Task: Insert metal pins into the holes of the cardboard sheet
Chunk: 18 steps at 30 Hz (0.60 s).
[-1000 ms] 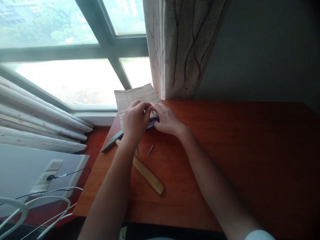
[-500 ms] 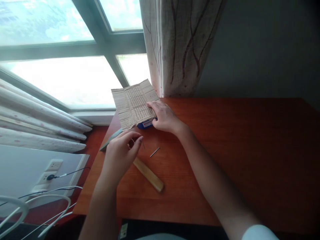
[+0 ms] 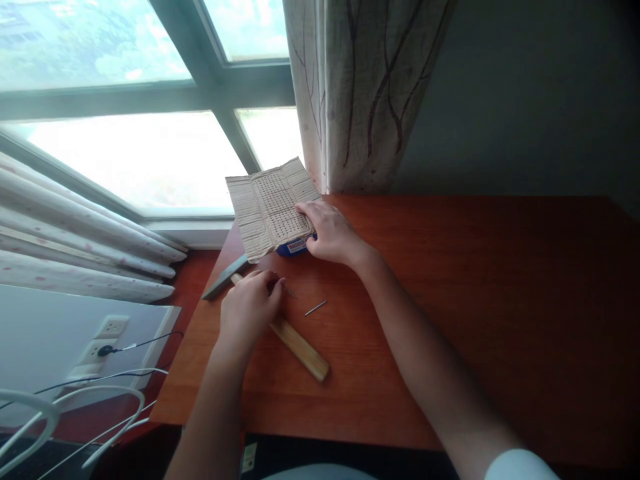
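Note:
My left hand (image 3: pixel 251 301) is closed in a pinch on a thin nail (image 3: pixel 290 291), low over the wooden table and above the hammer's handle (image 3: pixel 300 349). The hammer's grey metal head (image 3: pixel 225 277) lies near the table's left edge. To the right of the pinched nail, a second nail (image 3: pixel 315 307) rests on the tabletop. My right hand (image 3: pixel 334 233) grips the near right edge of a creased cardboard sheet (image 3: pixel 280 207) with rows of small holes. Beneath the sheet a blue box (image 3: pixel 294 247) shows partly; my right thumb is beside it.
The reddish-brown table (image 3: pixel 475 287) extends to the right. A window (image 3: pixel 135 160) and a patterned curtain (image 3: pixel 370 93) stand behind it. At lower left are wall sockets (image 3: pixel 103 340) with a plug, and white cables (image 3: pixel 135 407) beside the table edge.
My left hand has come down slightly toward the table with the nail, uncovering more of the hammer near its head. My right hand stays on the cardboard; the view has shifted a little.

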Each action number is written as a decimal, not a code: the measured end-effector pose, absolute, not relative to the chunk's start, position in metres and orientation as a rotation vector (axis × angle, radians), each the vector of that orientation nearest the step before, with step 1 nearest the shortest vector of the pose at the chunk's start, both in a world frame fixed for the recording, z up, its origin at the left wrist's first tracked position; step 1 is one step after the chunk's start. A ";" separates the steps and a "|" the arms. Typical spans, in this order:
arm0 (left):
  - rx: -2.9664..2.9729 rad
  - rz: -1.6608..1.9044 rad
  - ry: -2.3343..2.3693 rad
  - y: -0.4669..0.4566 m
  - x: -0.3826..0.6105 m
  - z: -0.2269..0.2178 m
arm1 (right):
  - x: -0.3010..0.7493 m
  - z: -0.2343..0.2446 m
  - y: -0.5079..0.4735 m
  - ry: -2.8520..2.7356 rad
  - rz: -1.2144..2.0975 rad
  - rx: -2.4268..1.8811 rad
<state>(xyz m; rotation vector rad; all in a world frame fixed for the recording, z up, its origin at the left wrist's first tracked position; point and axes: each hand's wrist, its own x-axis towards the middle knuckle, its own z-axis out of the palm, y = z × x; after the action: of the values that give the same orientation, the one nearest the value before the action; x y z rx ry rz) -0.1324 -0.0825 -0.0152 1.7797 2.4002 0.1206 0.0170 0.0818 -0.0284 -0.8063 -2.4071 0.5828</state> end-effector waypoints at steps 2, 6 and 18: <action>1.796 0.026 2.453 -0.083 -0.131 -0.014 | 0.017 -0.028 0.082 -2.404 0.589 -0.810; 1.783 -0.008 2.553 -0.087 -0.125 -0.008 | 0.017 -0.028 0.082 -2.406 0.604 -0.818; 2.130 -0.165 2.082 -0.094 -0.079 -0.024 | 0.017 -0.029 0.081 -2.417 0.544 -0.808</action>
<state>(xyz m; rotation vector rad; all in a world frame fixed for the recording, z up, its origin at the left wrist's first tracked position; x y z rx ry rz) -0.0793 -0.0943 -0.0243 2.1298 2.0818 -0.1652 0.0165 0.0813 -0.0288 -0.8083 -2.4165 0.5443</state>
